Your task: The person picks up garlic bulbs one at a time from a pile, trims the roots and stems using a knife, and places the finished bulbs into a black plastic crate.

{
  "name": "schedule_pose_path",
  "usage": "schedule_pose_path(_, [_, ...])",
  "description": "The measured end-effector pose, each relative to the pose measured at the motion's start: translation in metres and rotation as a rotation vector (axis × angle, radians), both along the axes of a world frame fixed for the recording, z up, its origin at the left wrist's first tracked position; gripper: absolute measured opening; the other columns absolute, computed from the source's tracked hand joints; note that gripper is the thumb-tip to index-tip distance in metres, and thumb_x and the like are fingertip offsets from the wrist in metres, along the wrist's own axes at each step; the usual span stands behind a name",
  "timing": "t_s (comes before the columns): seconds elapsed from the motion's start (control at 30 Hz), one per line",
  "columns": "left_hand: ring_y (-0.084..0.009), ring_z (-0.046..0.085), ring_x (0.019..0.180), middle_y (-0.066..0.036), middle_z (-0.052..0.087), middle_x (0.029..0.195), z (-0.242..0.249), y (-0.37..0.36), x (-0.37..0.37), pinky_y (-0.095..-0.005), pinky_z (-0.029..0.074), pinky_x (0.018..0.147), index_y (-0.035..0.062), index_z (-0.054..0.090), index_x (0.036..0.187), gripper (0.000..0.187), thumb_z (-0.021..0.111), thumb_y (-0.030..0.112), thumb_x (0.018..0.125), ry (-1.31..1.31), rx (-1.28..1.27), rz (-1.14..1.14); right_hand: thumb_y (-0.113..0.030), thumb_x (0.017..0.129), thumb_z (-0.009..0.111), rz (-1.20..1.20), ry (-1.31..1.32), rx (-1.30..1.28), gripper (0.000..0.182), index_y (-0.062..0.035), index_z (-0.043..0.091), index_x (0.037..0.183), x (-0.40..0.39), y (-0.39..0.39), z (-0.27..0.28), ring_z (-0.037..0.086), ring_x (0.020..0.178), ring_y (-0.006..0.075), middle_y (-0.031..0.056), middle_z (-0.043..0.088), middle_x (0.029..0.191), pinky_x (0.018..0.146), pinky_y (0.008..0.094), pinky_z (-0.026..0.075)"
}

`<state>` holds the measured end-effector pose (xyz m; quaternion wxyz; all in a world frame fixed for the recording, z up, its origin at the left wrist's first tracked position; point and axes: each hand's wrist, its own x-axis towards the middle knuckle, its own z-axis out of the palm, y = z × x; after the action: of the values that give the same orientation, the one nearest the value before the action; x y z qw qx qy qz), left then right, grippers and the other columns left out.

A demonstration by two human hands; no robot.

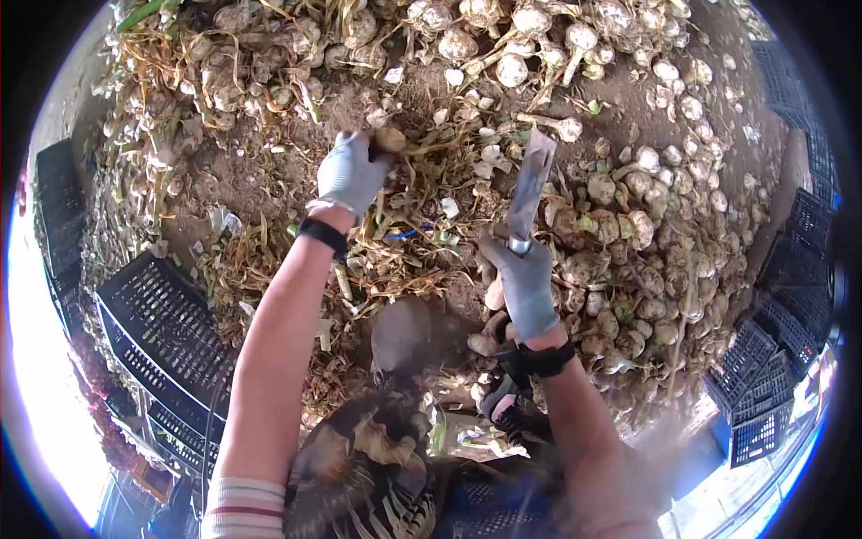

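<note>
My left hand (346, 178), in a grey work glove, closes around a garlic bulb (390, 140) whose dry stalk stretches off to the right. Below it lies a litter of dry leaves and cut stalks (260, 256). My right hand (524, 280), gloved too, is wrapped round the handle of a knife (530, 190). Its broad, dirt-smeared blade points forward, away from me. Just right of that hand is a heap of trimmed garlic bulbs (642, 305), and a few loose bulbs lie close by its wrist.
Untrimmed garlic with stalks (233, 72) is piled along the far side. A black slatted crate (166, 319) stands at my left, and several more crates (763, 386) line the right. My shoe (516, 409) shows near the bottom. A blue strip (409, 234) lies among the leaves.
</note>
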<state>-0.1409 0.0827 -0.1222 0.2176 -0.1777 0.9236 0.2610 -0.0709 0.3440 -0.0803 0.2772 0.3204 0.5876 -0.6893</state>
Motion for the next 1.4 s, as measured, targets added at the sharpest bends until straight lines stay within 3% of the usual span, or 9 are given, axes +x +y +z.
schedule_pose_path(0.3, [-0.0251, 0.067, 0.081, -0.018, 0.071, 0.094, 0.006, 0.023, 0.051, -0.0378, 0.053, 0.077, 0.0022, 0.064, 0.115, 0.031, 0.066, 0.019, 0.089, 0.201, 0.041, 0.094, -0.008, 0.086, 0.075, 0.024, 0.13, -0.025, 0.034, 0.0039, 0.066, 0.116, -0.038, -0.033, -0.002, 0.063, 0.062, 0.0087, 0.0061, 0.067, 0.085, 0.05, 0.0214, 0.047])
schedule_pose_path(0.47, [-0.0226, 0.066, 0.074, -0.019, 0.071, 0.092, 0.019, 0.023, 0.03, -0.0357, 0.053, 0.072, 0.004, 0.064, 0.12, 0.033, 0.061, 0.015, 0.089, -0.113, 0.206, 0.17, -0.006, 0.085, 0.074, -0.156, 0.078, -0.056, 0.021, -0.0024, 0.071, 0.106, -0.039, -0.033, 0.009, 0.062, 0.062, 0.0071, 0.0019, 0.068, 0.08, 0.052, 0.0217, 0.049])
schedule_pose_path(0.6, [-0.0317, 0.07, 0.086, -0.02, 0.071, 0.095, 0.02, 0.018, 0.056, -0.0394, 0.054, 0.079, 0.0058, 0.065, 0.12, 0.036, 0.056, 0.017, 0.086, 0.026, 0.459, 0.222, -0.009, 0.086, 0.073, 0.023, 0.402, 0.466, 0.009, -0.0079, 0.071, 0.095, -0.08, 0.001, 0.016, 0.062, 0.062, 0.0069, 0.0017, 0.07, 0.08, 0.051, 0.0191, 0.048])
schedule_pose_path(0.73, [-0.0361, 0.066, 0.089, -0.018, 0.067, 0.103, 0.027, 0.003, 0.08, -0.0413, 0.052, 0.081, 0.0023, 0.065, 0.106, 0.028, 0.059, 0.01, 0.08, 0.231, 0.116, 0.028, -0.014, 0.081, 0.072, 0.116, 0.749, 0.773, 0.017, -0.0072, 0.072, 0.097, -0.146, 0.046, -0.035, 0.069, 0.077, 0.0211, 0.0074, 0.071, 0.088, 0.074, 0.0337, 0.055])
schedule_pose_path(0.87, [-0.0401, 0.064, 0.093, -0.018, 0.065, 0.104, 0.011, -0.006, 0.094, -0.0426, 0.052, 0.081, 0.0013, 0.064, 0.103, 0.026, 0.058, 0.006, 0.078, 0.305, 0.153, 0.065, -0.02, 0.084, 0.064, 0.509, 0.506, 1.127, 0.021, -0.0075, 0.072, 0.099, -0.173, 0.037, -0.049, 0.069, 0.086, 0.0352, 0.0171, 0.07, 0.094, 0.08, 0.0403, 0.054])
schedule_pose_path(1.03, [-0.0178, 0.06, 0.074, -0.02, 0.065, 0.084, 0.019, -0.014, 0.106, -0.033, 0.049, 0.071, 0.0005, 0.063, 0.103, 0.018, 0.058, 0.014, 0.092, 0.304, 0.421, 0.478, -0.009, 0.084, 0.074, 0.106, 0.281, 0.243, 0.019, -0.0024, 0.07, 0.102, -0.124, 0.011, 0.008, 0.067, 0.061, 0.0151, 0.0082, 0.069, 0.075, 0.05, 0.027, 0.051])
schedule_pose_path(1.13, [-0.0196, 0.059, 0.069, -0.018, 0.066, 0.084, 0.046, -0.015, 0.104, -0.033, 0.049, 0.068, 0.0005, 0.064, 0.106, 0.021, 0.058, 0.015, 0.091, 0.239, 0.276, 0.369, -0.016, 0.092, 0.068, 0.051, 0.233, -0.22, 0.019, -0.0013, 0.067, 0.104, -0.093, 0.007, 0.021, 0.065, 0.057, 0.0161, 0.0084, 0.069, 0.077, 0.049, 0.0259, 0.05])
schedule_pose_path(1.3, [-0.0362, 0.066, 0.099, -0.016, 0.061, 0.126, 0.04, -0.009, 0.111, -0.0443, 0.055, 0.084, 0.0105, 0.072, 0.103, 0.025, 0.069, 0.016, 0.079, 0.545, -0.032, -0.033, -0.025, 0.095, 0.062, 0.027, 0.18, -0.248, 0.024, -0.0012, 0.064, 0.099, -0.042, -0.001, 0.048, 0.064, 0.06, 0.0185, 0.0111, 0.068, 0.081, 0.051, 0.0291, 0.049])
schedule_pose_path(1.4, [-0.0374, 0.065, 0.096, -0.015, 0.065, 0.117, 0.021, 0.009, 0.101, -0.0435, 0.053, 0.084, 0.0109, 0.072, 0.095, 0.019, 0.071, 0.021, 0.079, 0.594, -0.064, -0.045, -0.023, 0.093, 0.066, -0.026, 0.174, -0.172, 0.023, -0.0008, 0.064, 0.098, -0.011, 0.002, 0.065, 0.063, 0.057, 0.0183, 0.0101, 0.068, 0.078, 0.053, 0.0299, 0.051])
